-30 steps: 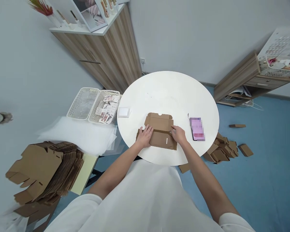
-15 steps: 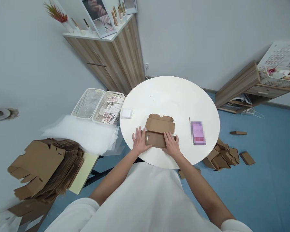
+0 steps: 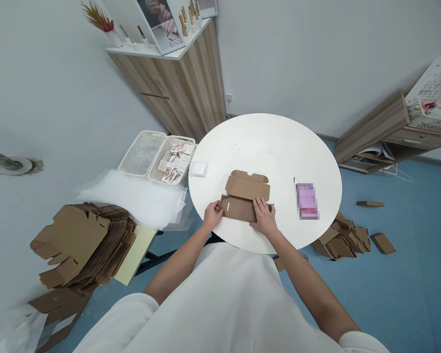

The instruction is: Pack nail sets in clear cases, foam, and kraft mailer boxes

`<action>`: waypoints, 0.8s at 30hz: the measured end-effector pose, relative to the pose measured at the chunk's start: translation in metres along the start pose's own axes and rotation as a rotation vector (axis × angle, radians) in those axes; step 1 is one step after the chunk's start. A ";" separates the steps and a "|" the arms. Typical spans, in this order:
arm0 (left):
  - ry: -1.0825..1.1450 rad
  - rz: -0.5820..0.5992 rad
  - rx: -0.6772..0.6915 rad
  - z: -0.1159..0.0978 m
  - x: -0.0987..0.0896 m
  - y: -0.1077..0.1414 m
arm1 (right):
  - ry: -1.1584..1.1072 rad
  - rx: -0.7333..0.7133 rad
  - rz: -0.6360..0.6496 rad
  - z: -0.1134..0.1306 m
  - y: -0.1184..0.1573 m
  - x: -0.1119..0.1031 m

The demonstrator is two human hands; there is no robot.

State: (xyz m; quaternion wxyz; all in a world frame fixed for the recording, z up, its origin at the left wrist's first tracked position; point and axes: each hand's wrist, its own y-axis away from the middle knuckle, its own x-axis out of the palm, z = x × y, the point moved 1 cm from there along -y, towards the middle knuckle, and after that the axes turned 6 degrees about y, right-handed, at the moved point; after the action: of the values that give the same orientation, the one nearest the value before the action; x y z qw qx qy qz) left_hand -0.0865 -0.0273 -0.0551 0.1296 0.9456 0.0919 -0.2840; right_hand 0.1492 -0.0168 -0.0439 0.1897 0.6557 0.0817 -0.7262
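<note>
A brown cardboard box [image 3: 238, 209], partly folded, lies near the front of the round white table [image 3: 264, 142]. Its lid panel [image 3: 247, 188] is laid back, away from me, with side flaps and a notched front flap. My left hand [image 3: 212, 215] is closed at the left end of the box, fingers curled around the raised end flap. Over the right end, my right hand [image 3: 264, 217] grips the box, its fingers reaching inside and its thumb by the front edge. A small white slot shows in the base near the left end.
Right of the box lies a pixelated purple item [image 3: 307, 201]. A white card stack [image 3: 199, 169] sits at the table's left. Beyond are baskets [image 3: 172, 159], white sheets [image 3: 132, 196] and stacked flat cardboard [image 3: 77, 245]. Folded boxes [image 3: 343, 235] lie on the floor at right.
My left hand has gone from spread fingers on the box's left end to curled around its end flap, which now stands up. My right hand stays at the right end. The view has shifted slightly.
</note>
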 end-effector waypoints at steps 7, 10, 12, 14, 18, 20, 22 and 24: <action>-0.028 0.065 0.189 -0.021 0.001 0.015 | -0.013 -0.015 -0.006 0.005 -0.001 -0.001; -0.043 0.079 0.163 -0.028 0.005 0.018 | -0.017 -0.011 -0.013 0.009 -0.002 -0.002; -0.037 0.073 0.127 -0.028 0.007 0.016 | -0.020 -0.014 -0.013 0.010 -0.001 -0.004; -0.027 0.071 0.098 -0.027 0.006 0.013 | -0.016 -0.029 -0.005 0.011 -0.001 -0.005; -0.031 0.057 -0.003 -0.022 0.002 0.003 | 0.017 -0.086 0.036 0.008 0.000 -0.007; -0.056 0.055 -0.057 -0.021 -0.001 0.000 | 0.038 -0.114 0.062 0.008 0.000 -0.009; -0.093 0.059 -0.079 -0.021 -0.002 -0.003 | 0.058 -0.131 0.085 0.007 0.000 -0.010; -0.138 0.073 -0.067 -0.022 -0.002 -0.005 | 0.072 -0.141 0.099 0.007 0.000 -0.012</action>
State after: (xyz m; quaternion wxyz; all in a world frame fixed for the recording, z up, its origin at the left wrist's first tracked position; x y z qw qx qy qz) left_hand -0.0778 -0.0163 -0.0368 0.1774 0.9216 0.0579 -0.3403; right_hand 0.1433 -0.0175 -0.0316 0.2682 0.6695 0.1068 -0.6844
